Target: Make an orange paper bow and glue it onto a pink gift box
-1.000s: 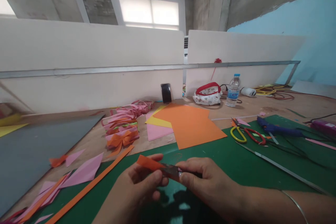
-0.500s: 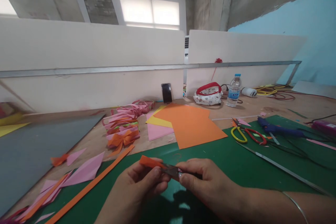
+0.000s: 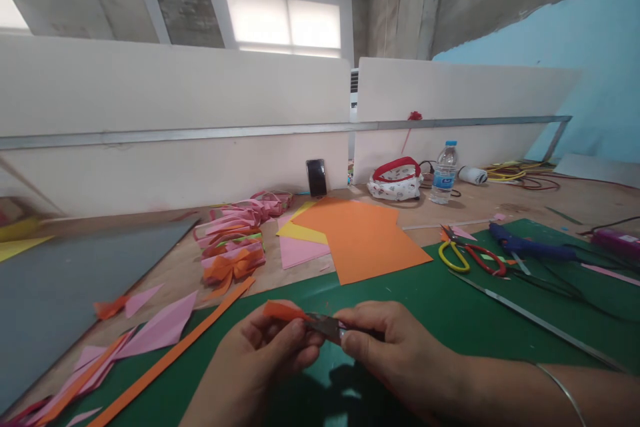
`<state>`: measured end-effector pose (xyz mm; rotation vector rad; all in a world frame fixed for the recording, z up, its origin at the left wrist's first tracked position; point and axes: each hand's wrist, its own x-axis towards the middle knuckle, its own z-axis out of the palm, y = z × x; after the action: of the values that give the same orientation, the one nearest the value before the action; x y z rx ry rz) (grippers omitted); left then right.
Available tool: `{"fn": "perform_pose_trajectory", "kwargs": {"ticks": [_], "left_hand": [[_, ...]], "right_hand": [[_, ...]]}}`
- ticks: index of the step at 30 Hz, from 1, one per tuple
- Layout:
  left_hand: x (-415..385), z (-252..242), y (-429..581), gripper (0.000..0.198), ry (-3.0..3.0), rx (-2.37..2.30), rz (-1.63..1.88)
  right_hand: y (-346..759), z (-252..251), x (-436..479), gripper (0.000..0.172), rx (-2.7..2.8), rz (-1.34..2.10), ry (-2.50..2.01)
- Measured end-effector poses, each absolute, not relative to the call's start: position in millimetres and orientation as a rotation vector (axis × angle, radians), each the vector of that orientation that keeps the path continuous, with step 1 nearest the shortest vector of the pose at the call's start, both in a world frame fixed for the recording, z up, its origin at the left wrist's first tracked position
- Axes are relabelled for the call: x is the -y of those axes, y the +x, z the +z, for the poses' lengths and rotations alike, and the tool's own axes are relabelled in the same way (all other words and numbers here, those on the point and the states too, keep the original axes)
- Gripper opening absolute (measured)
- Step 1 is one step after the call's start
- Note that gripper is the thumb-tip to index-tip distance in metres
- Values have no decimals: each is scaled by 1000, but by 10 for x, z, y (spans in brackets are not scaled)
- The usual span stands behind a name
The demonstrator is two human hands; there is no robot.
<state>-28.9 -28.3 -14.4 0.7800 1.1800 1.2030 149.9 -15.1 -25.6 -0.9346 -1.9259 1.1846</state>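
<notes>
My left hand (image 3: 273,347) is closed, pinching a small piece of orange paper (image 3: 284,311) between thumb and fingers. In my right hand (image 3: 393,340) is a short metal-bladed tool (image 3: 325,327), its grip mostly hidden by the fingers. The blade points left and touches the orange paper at my left fingertips. Both hands are held over a green cutting mat (image 3: 320,387). Beyond them lie orange paper sheets (image 3: 370,240), partly over yellow paper (image 3: 303,230) and pink paper (image 3: 303,253).
Folded paper bows (image 3: 233,240) are lined up at left, near a long orange strip (image 3: 175,350) and pink pieces (image 3: 160,327). Right: scissors (image 3: 470,257), a glue gun (image 3: 530,243) and a metal ruler (image 3: 545,317). Behind stand a phone (image 3: 316,177), a pouch (image 3: 396,181) and a bottle (image 3: 444,173).
Both hands keep their grips in nearly the same place. The orange paper and blade have shifted very slightly left, and the whole view has drifted a little.
</notes>
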Motion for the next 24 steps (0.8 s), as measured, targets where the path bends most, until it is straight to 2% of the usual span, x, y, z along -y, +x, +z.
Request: {"fn": "perform_pose_trajectory", "kwargs": {"ticks": [16,24], "left_hand": [[279,-193,-307,21,762,-1160,1111],[286,-185,-258,22,736,-1153,1194]], "right_hand": [[1498,-165,188,20,1959,1202,-1001],[1503,-184,181,20,1944,1208,-996]]}}
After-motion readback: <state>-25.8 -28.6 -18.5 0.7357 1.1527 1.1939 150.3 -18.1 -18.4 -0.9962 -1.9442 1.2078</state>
